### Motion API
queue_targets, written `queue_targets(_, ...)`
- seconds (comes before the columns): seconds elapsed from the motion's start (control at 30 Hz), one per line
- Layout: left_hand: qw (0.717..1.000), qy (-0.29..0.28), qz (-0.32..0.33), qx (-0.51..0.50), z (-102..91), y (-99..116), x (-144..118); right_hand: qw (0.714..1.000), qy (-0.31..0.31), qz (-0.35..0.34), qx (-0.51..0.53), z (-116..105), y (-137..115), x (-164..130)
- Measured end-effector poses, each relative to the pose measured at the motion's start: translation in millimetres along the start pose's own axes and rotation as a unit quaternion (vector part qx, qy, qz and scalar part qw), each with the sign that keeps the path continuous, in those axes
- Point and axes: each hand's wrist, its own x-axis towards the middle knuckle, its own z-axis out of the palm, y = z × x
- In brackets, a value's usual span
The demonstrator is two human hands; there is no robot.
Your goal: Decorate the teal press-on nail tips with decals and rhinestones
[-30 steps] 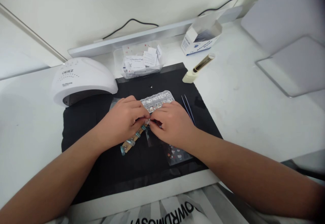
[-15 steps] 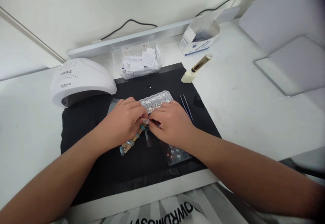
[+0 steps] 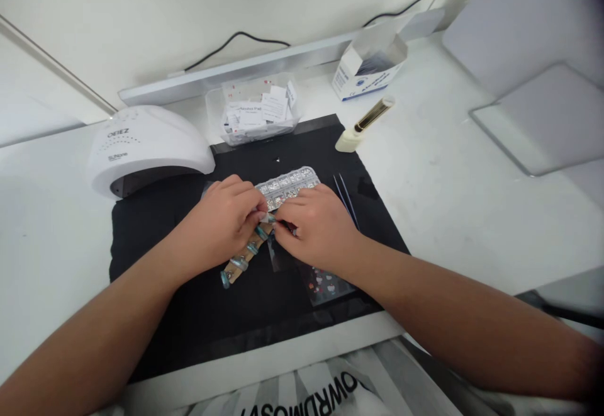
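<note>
While the left hand (image 3: 224, 227) pinches the nail stick (image 3: 245, 253), the right hand (image 3: 318, 227) fingertips close on its far nail, probably seating it; steadiness comes next.

Wooden stick (image 3: 243, 257) bearing teal nail tips lies diagonally on black mat (image 3: 189, 315).

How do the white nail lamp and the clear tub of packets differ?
The nail lamp is opaque white and domed; the clear tub is see-through and boxy. The lamp sits left of the black mat, partly on it; the tub stands at the mat's far edge, holding white packets. Neither is touched by a hand.
</note>
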Motion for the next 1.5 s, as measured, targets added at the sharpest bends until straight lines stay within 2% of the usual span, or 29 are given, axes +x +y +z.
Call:
queue_targets(0.17, 1.0, 0.021, 0.001, -0.004, -1.5, -5, -1, 1.0, 0.004, -0.001, -0.003, 1, 0, 0)
queue_targets(0.27, 0.998, 0.055, -0.004, -0.015, -4.4, -5, -1, 1.0, 0.009, -0.001, -0.006, 1, 0, -1)
queue_targets(0.43, 0.989, 0.113, -0.008, -0.091, -5.1, -2, -1, 1.0, 0.013, -0.003, -0.01, 1, 0, -1)
queue_targets(0.6, 0.983, 0.115, 0.016, -0.14, 0.0, -5, -2, 1.0, 0.014, -0.004, -0.009, 0, 0, -1)
queue_targets(0.87, 0.983, 0.12, 0.019, -0.141, 0.2, -8, -2, 1.0, 0.026, -0.002, 0.004, 2, 0, -1)
queue_targets(1.0, 0.981, 0.126, 0.02, -0.147, -1.6, -7, -3, 0.999, 0.045, -0.002, 0.014, 1, 2, -2)
queue_targets(1.07, 0.979, 0.126, 0.01, -0.159, -1.8, -6, -4, 0.997, 0.074, -0.011, 0.028, -1, 3, -3)
queue_targets(1.13, 0.972, 0.129, -0.019, -0.196, -1.1, -3, -6, 0.989, 0.126, -0.038, 0.064, -3, 4, -4)
queue_targets(1.23, 0.946, 0.145, -0.065, -0.283, 1.5, 4, -7, 0.967, 0.196, -0.095, 0.13, -5, 5, -5)
queue_targets(1.4, 0.901, 0.149, -0.125, -0.389, 7.2, 19, -6, 0.948, 0.242, -0.141, 0.15, -4, 4, -5)
queue_targets(1.5, 0.892, 0.151, -0.126, -0.407, 8.8, 21, -7, 0.947, 0.247, -0.143, 0.147, -3, 3, -4)
